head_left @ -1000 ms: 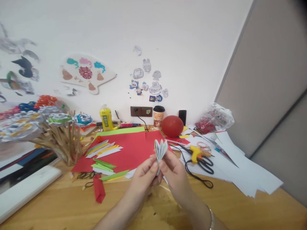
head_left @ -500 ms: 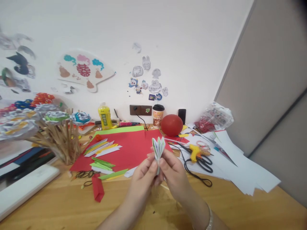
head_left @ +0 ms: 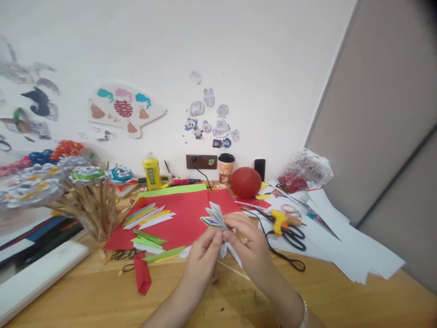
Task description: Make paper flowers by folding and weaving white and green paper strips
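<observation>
A folded paper bundle (head_left: 214, 216), white with green edges, is pinched at its middle over the front of the table. Its upper folds fan out towards the upper left, and white strips stick out below. My left hand (head_left: 205, 253) closes thumb and fingers on the lower left of the bundle. My right hand (head_left: 244, 241) grips it from the right, fingers bent over its top side. The fingertips partly hide the pinched middle. Behind the hands lies a red paper sheet (head_left: 186, 218) with folded green strips (head_left: 148, 238) and white and yellow strips (head_left: 155, 217) on it.
To the right are a yellow glue gun (head_left: 280, 222), black-handled scissors (head_left: 294, 238) and white paper sheets (head_left: 362, 246). A red balloon (head_left: 246, 182), a paper cup (head_left: 226, 171) and a yellow bottle (head_left: 152, 172) stand behind. Wooden sticks (head_left: 99, 205) with paper flowers are at left.
The paper bundle has tilted from upright to the left and its folds have spread wider. My right hand's fingers have come over the top of it. The view has shifted slightly.
</observation>
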The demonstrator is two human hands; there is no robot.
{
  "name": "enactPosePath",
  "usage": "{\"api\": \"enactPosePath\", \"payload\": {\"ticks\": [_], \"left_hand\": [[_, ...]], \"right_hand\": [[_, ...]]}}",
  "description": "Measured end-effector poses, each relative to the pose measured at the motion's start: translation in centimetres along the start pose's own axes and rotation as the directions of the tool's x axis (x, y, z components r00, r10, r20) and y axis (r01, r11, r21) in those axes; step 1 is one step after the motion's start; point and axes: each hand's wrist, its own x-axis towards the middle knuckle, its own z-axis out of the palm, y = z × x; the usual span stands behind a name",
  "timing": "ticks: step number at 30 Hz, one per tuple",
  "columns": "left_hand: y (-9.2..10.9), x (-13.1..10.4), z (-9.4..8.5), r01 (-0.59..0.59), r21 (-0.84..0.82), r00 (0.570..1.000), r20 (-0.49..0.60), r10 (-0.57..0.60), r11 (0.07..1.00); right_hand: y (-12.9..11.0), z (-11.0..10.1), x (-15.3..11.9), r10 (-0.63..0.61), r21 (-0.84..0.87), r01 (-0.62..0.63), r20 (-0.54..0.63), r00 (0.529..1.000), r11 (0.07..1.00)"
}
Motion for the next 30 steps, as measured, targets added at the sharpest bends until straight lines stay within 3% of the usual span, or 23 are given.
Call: {"api": "enactPosePath", "payload": {"ticks": [3,7,18,21,25,27,30], "left_hand": [[0.1,0.4,-0.7,-0.044,0.191,0.999,-0.01,0.047,0.981],[0.6,0.7,-1.3,-0.111,0.233,0.987,-0.086,0.134,0.966],[1.5,0.3,-0.5,-0.09,0.079,0.984,-0.15,0.101,0.993],[0.9,0.5,-0.6,-0.074,0.113,0.989,-0.117,0.088,0.991],[-0.6,1.0,-0.6,-0.106,0.151,0.991,-0.069,0.117,0.983],[-1.1,1.1,-0.6,-0.112,0.163,0.99,-0.066,0.124,0.98],[-1.4,1.3,-0.8,-0.108,0.252,0.993,-0.027,0.118,0.962]], "right_hand": [[0.1,-0.9,0.4,-0.011,-0.099,0.018,0.066,0.998,0.995],[0.3,-1.4,0.6,-0.016,-0.109,0.039,0.205,0.979,0.993],[0.2,-0.1,0.0,-0.019,-0.157,0.018,-0.004,1.0,0.987],[0.7,0.7,-0.2,0.122,-0.014,-0.123,-0.056,0.991,0.992],[1.7,1.5,-0.3,0.394,0.26,-0.375,-0.022,0.919,0.89],[2.2,1.5,-0.1,0.381,0.249,-0.367,-0.008,0.925,0.896],[3.0,1.0,0.2,0.247,0.137,-0.24,-0.037,0.968,0.961]]}}
